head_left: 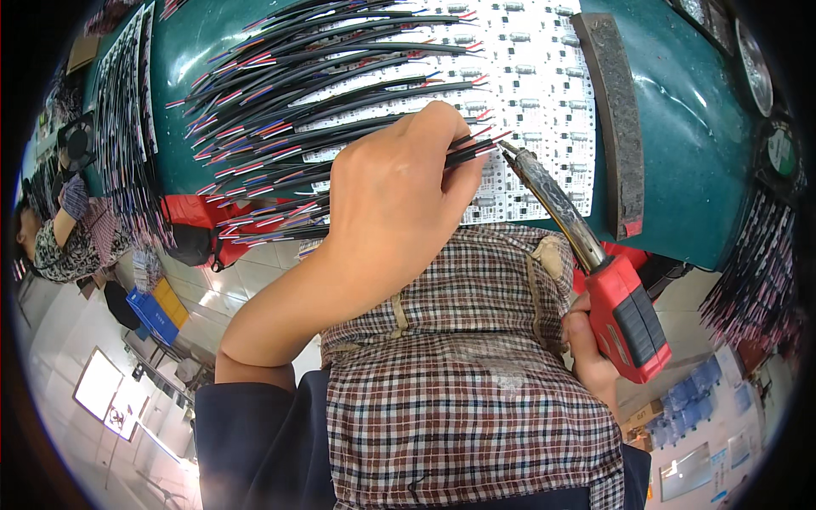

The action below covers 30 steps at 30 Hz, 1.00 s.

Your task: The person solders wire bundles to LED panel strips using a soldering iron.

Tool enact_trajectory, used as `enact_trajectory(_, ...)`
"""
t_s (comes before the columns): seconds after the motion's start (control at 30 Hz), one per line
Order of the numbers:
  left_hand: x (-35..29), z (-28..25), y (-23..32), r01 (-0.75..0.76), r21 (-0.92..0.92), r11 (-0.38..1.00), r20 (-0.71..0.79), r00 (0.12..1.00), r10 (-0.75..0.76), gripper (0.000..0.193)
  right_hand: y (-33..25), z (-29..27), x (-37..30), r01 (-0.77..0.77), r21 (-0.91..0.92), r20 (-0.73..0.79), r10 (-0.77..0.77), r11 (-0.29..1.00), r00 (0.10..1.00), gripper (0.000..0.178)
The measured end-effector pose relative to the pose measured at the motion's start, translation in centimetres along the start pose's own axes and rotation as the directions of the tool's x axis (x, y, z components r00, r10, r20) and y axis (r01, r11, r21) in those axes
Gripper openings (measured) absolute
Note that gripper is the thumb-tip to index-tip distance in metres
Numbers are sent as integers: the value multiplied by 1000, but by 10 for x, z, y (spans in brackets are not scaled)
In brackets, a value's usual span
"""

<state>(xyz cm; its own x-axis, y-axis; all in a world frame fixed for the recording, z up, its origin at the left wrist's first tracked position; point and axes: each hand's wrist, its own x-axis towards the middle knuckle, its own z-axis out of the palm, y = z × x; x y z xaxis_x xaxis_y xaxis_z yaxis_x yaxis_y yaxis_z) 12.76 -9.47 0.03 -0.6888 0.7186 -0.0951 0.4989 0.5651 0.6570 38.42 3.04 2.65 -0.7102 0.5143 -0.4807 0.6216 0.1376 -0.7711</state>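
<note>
The left hand (387, 183), at the centre of the frame, pinches a black cable (467, 154), its coloured wire ends pointing right. The right hand (588, 353), at lower right, grips a red soldering iron (625, 319), tip just beside those ends. White circuit boards (548, 93) lie at upper centre, left of a dark bar (614, 127) on the green table (680, 161).

Electronics assembly workshop, indicated by white printed circuit boards (552, 110), rows of black multi-core cables (263, 110) with coloured wire ends, and a red-handled soldering iron (586, 251) at a green-topped bench (684, 127). Further cable bundles (756, 268) lie at both sides. A co-worker (64, 242) is visible at left, near blue and yellow bins (153, 316) above a tiled floor (246, 285).
</note>
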Motion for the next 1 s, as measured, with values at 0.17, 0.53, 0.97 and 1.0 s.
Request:
enact_trajectory(0.17,0,3,-1,-20,47,999,-22,1000,21,19,-1,4,1,-6,-31,-40,4,999,999,20)
enact_trajectory(0.53,0,3,-3,-32,65,997,-29,999,34,19,4,-8,-11,-36,-46,-8,36,998,999,22)
enact_trajectory(0.97,3,3,-2,-18,60,998,-34,999,20,20,3,2,1,10,-54,-19,-11,999,1000,23)
enact_trajectory(1.0,3,4,-2,-19,60,998,-33,999,21,20,3,3,0,-20,-18,-37,19,1000,999,23)
